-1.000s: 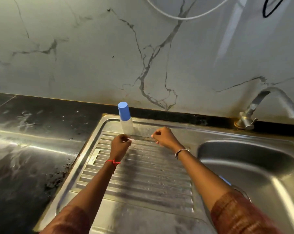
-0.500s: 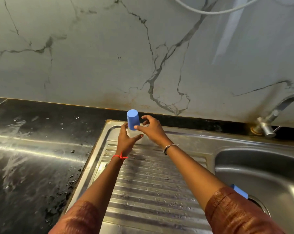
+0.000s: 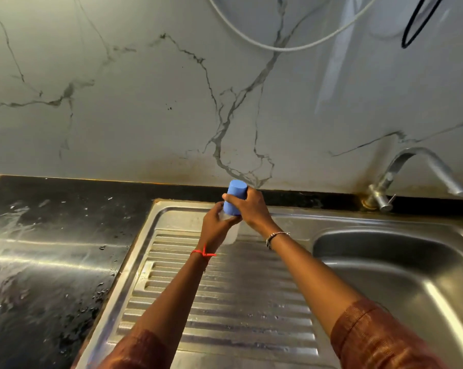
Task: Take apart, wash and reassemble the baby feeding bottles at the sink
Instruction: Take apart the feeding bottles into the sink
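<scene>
A white marble wall [image 3: 145, 102] with grey veins fills the far half of the scene. Below it a black worktop [image 3: 39, 262] runs across, wet and streaked on the left, with small flecks lying near the sink's edge. Set into the worktop is a steel sink. Its ribbed drainboard [image 3: 225, 302] takes the middle, beaded with water drops, and its basin [image 3: 398, 288] lies to the right.

Two forearms in rust-brown sleeves [image 3: 371, 336] reach from the near edge over the drainboard toward its far end. A steel tap [image 3: 400, 177] stands at the far right behind the basin, its spout curving right. A white cable [image 3: 278, 46] loops down the wall at the top, and a black cable [image 3: 416, 25] hangs at the top right.

Both hands meet over the far end of the drainboard, just before the strip of worktop below the wall. The left hand [image 3: 215, 225] wraps its fingers round the clear body of the baby bottle [image 3: 231, 235], whose lower part shows below the palm. Whether its base touches the drainboard cannot be told. The right hand [image 3: 251, 209] grips the blue cap [image 3: 234, 198] on top of the bottle, thumb across its near side and fingers behind. The bottle leans slightly to the right.

A red thread [image 3: 203, 253] circles the left wrist, and a beaded bracelet [image 3: 274, 237] circles the right.
</scene>
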